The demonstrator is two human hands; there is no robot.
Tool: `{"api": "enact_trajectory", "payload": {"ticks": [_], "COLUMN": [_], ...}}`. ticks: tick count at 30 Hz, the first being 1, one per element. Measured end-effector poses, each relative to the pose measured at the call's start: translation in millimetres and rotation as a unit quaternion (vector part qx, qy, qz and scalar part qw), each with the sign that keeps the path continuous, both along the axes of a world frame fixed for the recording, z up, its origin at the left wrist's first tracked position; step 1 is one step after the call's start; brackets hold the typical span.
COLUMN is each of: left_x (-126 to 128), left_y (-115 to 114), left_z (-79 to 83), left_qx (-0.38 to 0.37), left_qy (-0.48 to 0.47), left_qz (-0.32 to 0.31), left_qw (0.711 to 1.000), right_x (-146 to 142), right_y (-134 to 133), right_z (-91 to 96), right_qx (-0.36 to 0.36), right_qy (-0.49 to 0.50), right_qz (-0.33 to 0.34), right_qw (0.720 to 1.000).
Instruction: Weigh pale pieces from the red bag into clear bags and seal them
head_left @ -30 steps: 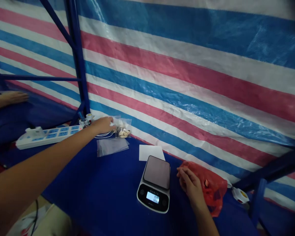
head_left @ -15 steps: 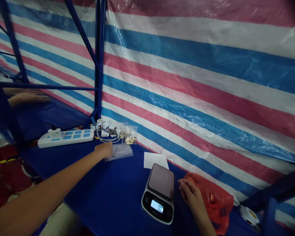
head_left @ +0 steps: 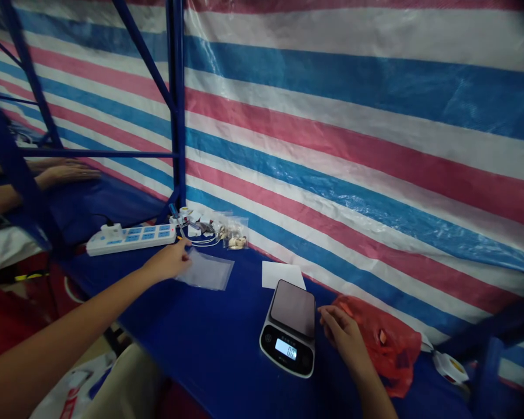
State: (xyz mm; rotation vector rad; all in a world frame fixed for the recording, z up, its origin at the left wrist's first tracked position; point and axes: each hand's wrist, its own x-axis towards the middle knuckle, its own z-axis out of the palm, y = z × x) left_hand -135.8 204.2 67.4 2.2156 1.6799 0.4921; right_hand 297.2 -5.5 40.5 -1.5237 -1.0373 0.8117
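At the left of the table, my left hand [head_left: 169, 261] is closed, thumb and fingers pinching the corner of some flat clear plastic bags [head_left: 209, 272]. The bags lie nearly flat on the blue surface. My right hand [head_left: 341, 330] rests with curled fingers between a kitchen scale [head_left: 293, 309] and a crumpled red plastic bag [head_left: 386, 343]. Whether anything is between these fingers is hidden. The scale's lit display reads 0.0, and its plate carries nothing. Behind the scale lies a white sheet of paper [head_left: 279, 272], partly covered by it.
A white power strip [head_left: 131, 237] lies at the back left. Beside it are a pile of cables and small parts [head_left: 198, 226] and a clear bag of pale pieces [head_left: 238, 240]. A white tape-measure-like object [head_left: 449, 368] sits far right. Another person's hands [head_left: 65, 173] show beyond the frame post.
My left hand has moved slightly left and toward me, and the clear bags have shifted and turned with it. My right hand has stayed in place. The camera view has shifted a little.
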Motion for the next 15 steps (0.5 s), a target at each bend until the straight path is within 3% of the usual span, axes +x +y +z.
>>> {"api": "enact_trajectory", "payload": {"ticks": [7,12,15], "left_x": [30.5,73.3,115.4], "left_y": [-47.1,-88.0,-100.6], "left_z": [63.3,105.8,112.0], "left_qx": [0.132,0.04,-0.037], "left_qy": [-0.041,-0.083,-0.123], "left_qz": [-0.145,-0.3,-0.387], "left_qw": [0.98,0.95,0.913], "right_x": [-4.0,-12.9,-20.9], "right_y": [-5.2,-14.6,-23.0], "right_z": [7.6,17.0,22.0], "right_qx": [0.009,0.066,0.114], "right_qy": [0.008,0.026,0.017], "right_qz": [0.015,0.064,0.078], "right_qw": [1.0,0.995,0.99]}}
